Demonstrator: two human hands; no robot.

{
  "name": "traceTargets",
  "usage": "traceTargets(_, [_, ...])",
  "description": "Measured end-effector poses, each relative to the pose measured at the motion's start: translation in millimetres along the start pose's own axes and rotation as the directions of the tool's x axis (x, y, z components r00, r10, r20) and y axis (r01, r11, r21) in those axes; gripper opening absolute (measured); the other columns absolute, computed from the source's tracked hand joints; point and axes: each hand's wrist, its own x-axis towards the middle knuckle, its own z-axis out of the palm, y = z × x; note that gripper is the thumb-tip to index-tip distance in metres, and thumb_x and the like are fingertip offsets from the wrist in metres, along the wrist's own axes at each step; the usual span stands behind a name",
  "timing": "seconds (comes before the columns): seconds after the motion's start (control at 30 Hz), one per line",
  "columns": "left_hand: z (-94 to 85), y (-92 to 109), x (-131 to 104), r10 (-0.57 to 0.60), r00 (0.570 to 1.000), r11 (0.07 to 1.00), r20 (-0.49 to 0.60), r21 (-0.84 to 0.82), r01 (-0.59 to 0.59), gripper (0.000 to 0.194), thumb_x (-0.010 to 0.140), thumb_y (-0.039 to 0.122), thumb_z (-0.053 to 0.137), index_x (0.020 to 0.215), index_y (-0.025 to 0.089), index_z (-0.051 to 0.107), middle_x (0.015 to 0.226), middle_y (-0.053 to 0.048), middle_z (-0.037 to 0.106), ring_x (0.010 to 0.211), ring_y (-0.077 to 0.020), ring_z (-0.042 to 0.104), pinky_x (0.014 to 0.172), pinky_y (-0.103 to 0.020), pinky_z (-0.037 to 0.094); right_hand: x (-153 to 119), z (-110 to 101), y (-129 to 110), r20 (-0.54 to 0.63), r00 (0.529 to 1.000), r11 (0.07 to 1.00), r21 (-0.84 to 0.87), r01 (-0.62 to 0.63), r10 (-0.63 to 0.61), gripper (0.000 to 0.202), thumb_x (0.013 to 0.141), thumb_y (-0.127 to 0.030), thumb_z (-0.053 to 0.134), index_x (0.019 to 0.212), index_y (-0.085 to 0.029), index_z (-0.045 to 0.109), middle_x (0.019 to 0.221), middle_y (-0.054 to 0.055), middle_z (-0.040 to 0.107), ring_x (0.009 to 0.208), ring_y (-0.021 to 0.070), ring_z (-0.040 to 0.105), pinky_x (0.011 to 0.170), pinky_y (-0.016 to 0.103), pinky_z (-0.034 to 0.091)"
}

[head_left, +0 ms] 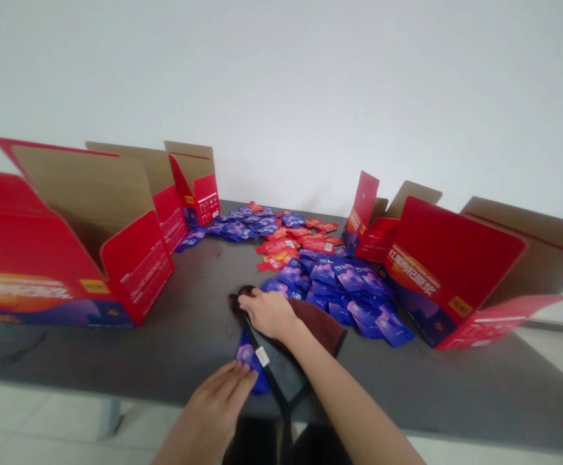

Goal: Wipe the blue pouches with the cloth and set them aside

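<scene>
My left hand [225, 391] rests near the table's front edge, its fingertips on a blue-purple packet [248, 354] that lies partly under a black strap [274, 385] with a white tag. Farther forward, my right hand [269, 313] has its fingers closed on the dark end of the strap. Beneath my right wrist and forearm lies a brown cloth piece [322, 326] with dark edging. Just behind it, a heap of blue packets [342, 284] spreads to the right. Red packets [281, 247] lie behind the heap.
Open red cartons stand on the grey table [189, 284]: a large one [68, 252] at left with others behind it, a large one [446, 271] at right, and a smaller one [371, 226] behind that. More blue packets [247, 223] lie at the back.
</scene>
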Motion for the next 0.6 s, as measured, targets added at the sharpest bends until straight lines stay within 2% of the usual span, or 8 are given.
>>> traceTargets(0.1, [2.6, 4, 4, -0.024, 1.000, 1.000, 0.014, 0.007, 0.024, 0.043, 0.070, -0.002, 0.032, 0.098, 0.014, 0.061, 0.091, -0.006, 0.069, 0.083, -0.0168, 0.064, 0.077, -0.026, 0.052, -5, -14, 1, -0.038, 0.998, 0.999, 0.002, -0.042, 0.042, 0.033, 0.093, -0.034, 0.020, 0.103, -0.024, 0.050, 0.096, 0.004, 0.059, 0.074, 0.0163, 0.060, 0.062, 0.027, 0.041])
traceTargets(0.17, [1.7, 7, 9, -0.050, 0.996, 0.998, 0.074, -0.025, 0.052, 0.045, 0.069, -0.004, 0.031, 0.099, 0.014, 0.060, 0.093, -0.006, 0.068, 0.086, -0.0173, 0.063, 0.080, -0.028, 0.051, -20, -23, -5, -0.101, 0.995, 0.999, 0.025, -0.022, 0.024, 0.035, 0.094, -0.035, 0.016, 0.104, -0.025, 0.048, 0.097, 0.003, 0.058, 0.074, 0.0152, 0.059, 0.061, 0.026, 0.040])
traceTargets(0.23, [-2.4, 11, 16, -0.087, 0.981, 0.993, 0.173, -0.066, 0.100, 0.047, 0.068, -0.006, 0.032, 0.098, 0.014, 0.061, 0.094, -0.007, 0.068, 0.088, -0.0181, 0.063, 0.082, -0.030, 0.050, -39, -27, -13, -0.151, 0.988, 0.998, 0.045, 0.048, -0.041, 0.034, 0.094, -0.036, 0.016, 0.101, -0.027, 0.048, 0.095, 0.001, 0.058, 0.071, 0.0141, 0.058, 0.057, 0.024, 0.038])
traceTargets(0.3, [-9.0, 15, 25, -0.142, 0.945, 0.980, 0.294, -0.092, 0.176, 0.047, 0.067, -0.007, 0.032, 0.094, 0.015, 0.063, 0.091, -0.007, 0.068, 0.088, -0.0190, 0.063, 0.082, -0.032, 0.050, -55, -25, -17, -0.135, 0.986, 0.993, 0.048, 0.110, -0.102, 0.031, 0.093, -0.036, 0.021, 0.097, -0.027, 0.049, 0.089, 0.000, 0.058, 0.065, 0.0134, 0.056, 0.052, 0.024, 0.035])
traceTargets(0.4, [-17.2, 24, 39, -0.262, 0.870, 0.941, 0.417, -0.091, 0.327, 0.044, 0.069, -0.008, 0.031, 0.089, 0.015, 0.063, 0.091, -0.008, 0.068, 0.091, -0.0198, 0.062, 0.084, -0.034, 0.048, -64, -15, -15, -0.060, 0.992, 0.993, 0.037, 0.113, -0.110, 0.028, 0.092, -0.035, 0.024, 0.095, -0.027, 0.051, 0.087, 0.001, 0.058, 0.063, 0.0132, 0.056, 0.052, 0.023, 0.034])
traceTargets(0.5, [-16.4, 33, 45, -0.363, 0.849, 0.899, 0.383, -0.096, 0.427, 0.042, 0.072, -0.007, 0.031, 0.088, 0.015, 0.063, 0.094, -0.008, 0.067, 0.095, -0.0205, 0.060, 0.084, -0.035, 0.048, -62, -9, -8, -0.044, 0.997, 0.997, 0.032, 0.068, -0.067, 0.031, 0.093, -0.036, 0.022, 0.097, -0.026, 0.051, 0.089, 0.001, 0.059, 0.068, 0.0142, 0.058, 0.055, 0.024, 0.037])
traceTargets(0.6, [-7.4, 39, 41, -0.396, 0.878, 0.888, 0.269, -0.132, 0.441, 0.042, 0.073, -0.006, 0.032, 0.091, 0.017, 0.062, 0.095, -0.007, 0.067, 0.094, -0.0195, 0.061, 0.082, -0.033, 0.049, -61, -9, -5, -0.037, 0.999, 0.999, 0.035, 0.031, -0.030, 0.032, 0.093, -0.037, 0.021, 0.097, -0.026, 0.051, 0.090, 0.002, 0.059, 0.070, 0.0149, 0.059, 0.057, 0.024, 0.040])
